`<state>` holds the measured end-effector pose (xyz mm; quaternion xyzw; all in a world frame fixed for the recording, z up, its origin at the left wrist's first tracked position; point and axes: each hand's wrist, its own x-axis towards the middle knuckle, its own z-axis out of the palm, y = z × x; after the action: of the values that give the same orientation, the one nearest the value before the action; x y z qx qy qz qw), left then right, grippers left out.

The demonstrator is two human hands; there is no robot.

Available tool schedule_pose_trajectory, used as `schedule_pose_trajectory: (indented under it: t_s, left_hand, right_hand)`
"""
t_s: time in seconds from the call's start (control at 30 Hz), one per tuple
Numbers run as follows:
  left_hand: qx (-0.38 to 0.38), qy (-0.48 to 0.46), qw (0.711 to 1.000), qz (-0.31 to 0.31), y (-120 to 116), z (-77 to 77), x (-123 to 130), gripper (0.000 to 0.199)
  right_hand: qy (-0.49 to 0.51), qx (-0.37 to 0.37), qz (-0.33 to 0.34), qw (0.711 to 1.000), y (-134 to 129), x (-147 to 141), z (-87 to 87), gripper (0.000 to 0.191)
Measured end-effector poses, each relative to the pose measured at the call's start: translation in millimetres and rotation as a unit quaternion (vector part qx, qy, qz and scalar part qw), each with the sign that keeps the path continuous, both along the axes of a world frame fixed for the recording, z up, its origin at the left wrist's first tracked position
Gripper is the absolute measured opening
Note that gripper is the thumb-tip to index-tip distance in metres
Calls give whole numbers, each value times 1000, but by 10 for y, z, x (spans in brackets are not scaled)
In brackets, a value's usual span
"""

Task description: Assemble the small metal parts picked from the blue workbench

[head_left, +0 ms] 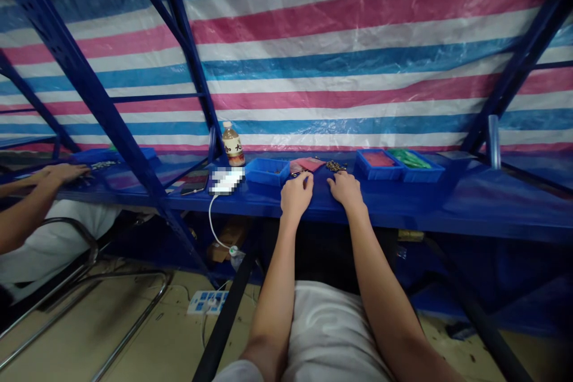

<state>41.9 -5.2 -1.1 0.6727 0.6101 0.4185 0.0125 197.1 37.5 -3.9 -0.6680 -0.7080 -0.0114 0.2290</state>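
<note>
My left hand (297,194) is over the front of the blue table (452,197), its fingers curled in. Whatever they may hold is too small to make out. Just beyond it lie pink packets (311,163), and a blue bin (268,172) with a few small pieces inside stands to its left. My right hand (347,189) rests palm down, thumb apart from the fingers. Its fingertips reach the edge of a pile of small dark and gold-coloured pieces (335,165). The pile partly hides behind that hand.
Right of my hands stand a blue bin with pink packets (378,159) and another with green packets (410,159). On the left are a drink bottle (233,146), a phone (195,183) and a white cable (210,218). Farther left, a co-worker's hands (67,172) work beyond the rack post (102,104).
</note>
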Motion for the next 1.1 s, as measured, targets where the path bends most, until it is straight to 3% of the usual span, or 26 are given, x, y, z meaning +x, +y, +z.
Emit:
schedule_pose_trajectory:
  t_s: [0.2, 0.53, 0.8, 1.0, 1.1]
  left_hand:
    - [-14, 12, 1000, 5, 3, 0, -1, 33]
    - [-27, 22, 999, -7, -5, 5, 1, 26]
    - [-27, 30, 999, -11, 11, 8, 12, 27]
    - [-31, 38, 999, -11, 6, 17, 10, 29]
    - [-34, 37, 999, -13, 4, 24, 10, 29]
  right_hand:
    - [14, 41, 30, 999, -11, 72, -9, 30]
    - [66, 68, 154, 983, -63, 73, 0, 33]
    - [29, 85, 60, 994, -69, 42, -47, 29]
    - [26, 36, 103, 994, -41, 52, -11, 23]
    - [32, 50, 86, 995, -60, 46, -13, 18]
